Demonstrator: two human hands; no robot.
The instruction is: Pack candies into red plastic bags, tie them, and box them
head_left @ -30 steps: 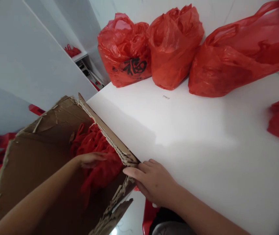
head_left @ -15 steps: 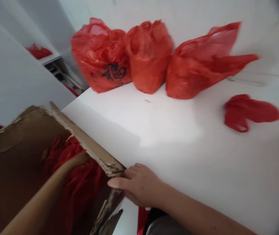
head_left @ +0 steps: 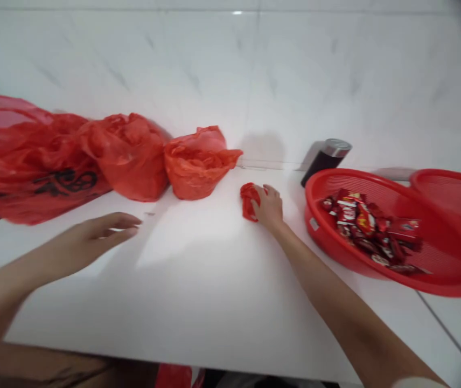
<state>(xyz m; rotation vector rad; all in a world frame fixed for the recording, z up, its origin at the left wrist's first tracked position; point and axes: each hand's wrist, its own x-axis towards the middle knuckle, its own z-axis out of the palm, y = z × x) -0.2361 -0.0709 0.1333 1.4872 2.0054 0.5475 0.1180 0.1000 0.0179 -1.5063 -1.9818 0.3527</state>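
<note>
- Our right hand (head_left: 270, 209) touches a crumpled red plastic bag (head_left: 248, 200) just to its left, long axis running away from us; whether the fingers grip it, we cannot tell.
- Our left hand (head_left: 93, 234) hovers open and empty, well apart.

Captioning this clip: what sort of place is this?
Probably a packing spot in a shop or home: a white counter against a tiled wall, with a red basket of wrapped sweets and red plastic bags.

You can make out a black 福 on the red plastic bag (head_left: 24, 178), far left; the wrappers (head_left: 365, 223) in the red basket (head_left: 319, 186) are too blurred to read.
</note>
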